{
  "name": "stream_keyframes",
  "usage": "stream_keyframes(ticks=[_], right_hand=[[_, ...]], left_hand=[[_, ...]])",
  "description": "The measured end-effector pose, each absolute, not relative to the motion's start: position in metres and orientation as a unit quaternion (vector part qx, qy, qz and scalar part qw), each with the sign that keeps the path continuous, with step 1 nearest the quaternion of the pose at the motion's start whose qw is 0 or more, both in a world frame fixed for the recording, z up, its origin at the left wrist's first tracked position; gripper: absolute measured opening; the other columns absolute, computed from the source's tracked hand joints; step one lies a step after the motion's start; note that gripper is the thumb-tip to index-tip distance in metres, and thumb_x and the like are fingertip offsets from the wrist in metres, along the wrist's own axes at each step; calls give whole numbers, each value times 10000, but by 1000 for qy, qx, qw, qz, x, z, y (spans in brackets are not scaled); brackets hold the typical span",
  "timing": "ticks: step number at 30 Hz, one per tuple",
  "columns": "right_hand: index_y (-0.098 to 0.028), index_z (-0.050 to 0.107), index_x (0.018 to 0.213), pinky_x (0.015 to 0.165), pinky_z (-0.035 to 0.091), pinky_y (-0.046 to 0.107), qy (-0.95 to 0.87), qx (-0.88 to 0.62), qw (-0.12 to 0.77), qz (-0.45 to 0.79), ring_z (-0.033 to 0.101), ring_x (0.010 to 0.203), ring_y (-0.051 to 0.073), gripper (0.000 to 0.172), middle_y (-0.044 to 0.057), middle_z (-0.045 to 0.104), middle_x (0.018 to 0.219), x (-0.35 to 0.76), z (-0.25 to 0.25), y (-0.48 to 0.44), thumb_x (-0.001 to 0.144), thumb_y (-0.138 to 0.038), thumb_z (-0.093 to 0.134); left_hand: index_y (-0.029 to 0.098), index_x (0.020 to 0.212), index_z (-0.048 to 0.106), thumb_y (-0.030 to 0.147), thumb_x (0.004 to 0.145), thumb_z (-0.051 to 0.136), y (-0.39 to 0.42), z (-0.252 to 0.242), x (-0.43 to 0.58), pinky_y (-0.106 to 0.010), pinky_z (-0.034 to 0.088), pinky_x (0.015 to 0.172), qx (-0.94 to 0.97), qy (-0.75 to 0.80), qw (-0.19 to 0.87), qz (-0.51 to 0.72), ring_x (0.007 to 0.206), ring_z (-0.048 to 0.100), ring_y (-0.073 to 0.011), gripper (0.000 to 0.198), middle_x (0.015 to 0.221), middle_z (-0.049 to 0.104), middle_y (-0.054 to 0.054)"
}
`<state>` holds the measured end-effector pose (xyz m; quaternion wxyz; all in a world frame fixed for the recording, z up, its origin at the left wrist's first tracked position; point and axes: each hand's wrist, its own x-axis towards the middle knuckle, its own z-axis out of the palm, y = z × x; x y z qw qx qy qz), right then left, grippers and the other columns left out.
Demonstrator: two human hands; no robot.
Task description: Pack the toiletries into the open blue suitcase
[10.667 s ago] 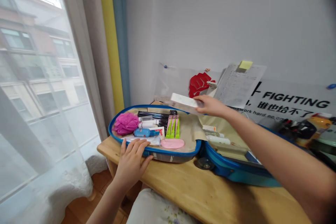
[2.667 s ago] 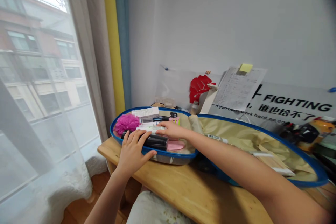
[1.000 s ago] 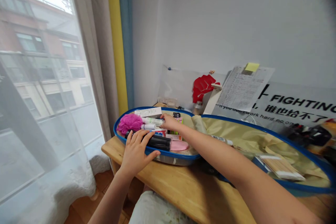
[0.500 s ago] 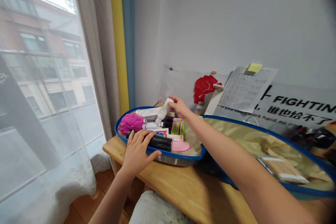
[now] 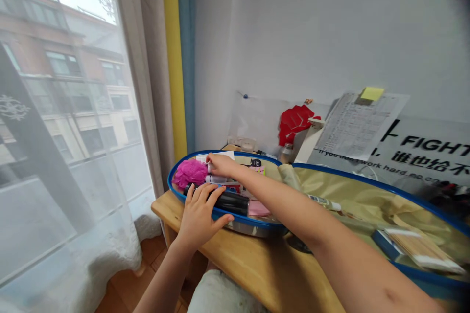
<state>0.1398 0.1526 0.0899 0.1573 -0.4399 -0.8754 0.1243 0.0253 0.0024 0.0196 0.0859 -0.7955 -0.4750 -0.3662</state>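
Note:
An oval blue-rimmed case (image 5: 273, 227) lies unzipped on the wooden desk, packed with toiletries. My right hand (image 5: 220, 164) reaches into its far left part, fingers closed round a small white bottle (image 5: 210, 167) that they mostly hide. Beside it are a bright pink bath puff (image 5: 191, 173) and white tubes (image 5: 216, 179). My left hand (image 5: 201, 212) is open, its fingers spread over a black cylindrical container (image 5: 232, 202) and the near rim. A flat pink item (image 5: 258, 208) sits at that container's right end. My right forearm covers part of the contents.
The case's opened lid half (image 5: 352, 190) extends right, holding a tube (image 5: 325, 202) and a pack of cotton swabs (image 5: 422, 249). Behind are a small glass jar (image 5: 286, 151) and papers (image 5: 363, 124) on the wall. Curtains (image 5: 147, 58) and a window stand left. The desk edge (image 5: 238, 254) is near me.
My right hand has lowered the white bottle leftward into the case, near the bath puff. My left hand stays on the black container. The view has shifted slightly.

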Motion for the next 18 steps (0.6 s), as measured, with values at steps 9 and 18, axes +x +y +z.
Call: stream_keyframes(ticks=[9,18], right_hand=[[-187,575,1161,917,480,423,-887,-437,134,74,564,1077,188,320,78,567,1232,171,104,149,893,-358,546],[-168,574,1144,867,500,396,-774,-623,108,20,595,990,166,323,67,605,1138,300,146,133,909,-381,517]], left_hand=[[232,1288,522,493,805,601,1,21,25,-547,212,1110,-799,-476,87,-357,1202,473,-287,555,1252,575,-95],[243,1292,512,484,805,603,3,21,24,-543,202,1111,-799,-477,90,-355,1199,479,-287,551,1252,579,-93]])
